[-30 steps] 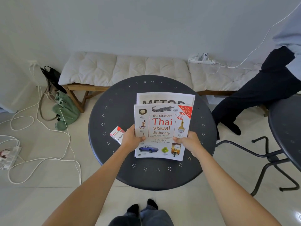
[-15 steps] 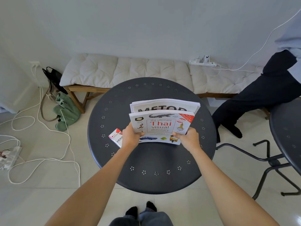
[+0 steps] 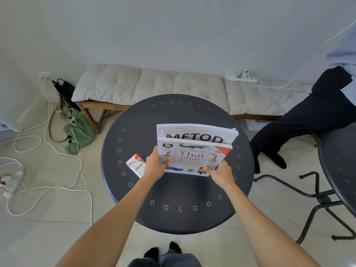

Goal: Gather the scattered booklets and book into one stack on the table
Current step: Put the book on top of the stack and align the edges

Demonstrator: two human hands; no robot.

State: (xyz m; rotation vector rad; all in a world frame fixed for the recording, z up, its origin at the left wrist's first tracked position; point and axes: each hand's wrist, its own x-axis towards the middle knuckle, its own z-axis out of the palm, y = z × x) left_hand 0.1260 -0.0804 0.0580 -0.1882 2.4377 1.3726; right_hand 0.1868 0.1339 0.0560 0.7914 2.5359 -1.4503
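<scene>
Booklets and book are together now, and both hands are on them: the left hand [image 3: 155, 166] clamps the near-left edge of the white-covered Thai visual dictionary [image 3: 192, 158], thumb on the cover, while the right hand [image 3: 219, 173] pinches the near-right corner. Behind the dictionary, on the side away from the hands, sit the white paper booklets with the big black METOD heading [image 3: 196, 132], their far edges fanned a little and poking out past the book. The whole bundle looks tilted up off the round dark metal bench [image 3: 173, 193], near edge low by the hands; whether that edge touches the surface cannot be told. Just left of the left hand lies a small red-and-white VESS box [image 3: 135, 165], flat on the bench and apart from the pile. Gathering looks essentially done, as no other booklet shows anywhere on the bench. What seems left is squaring those uneven edges and laying the stack down flat, then letting go. Loose booklets could slide out if the tilt grows.
</scene>
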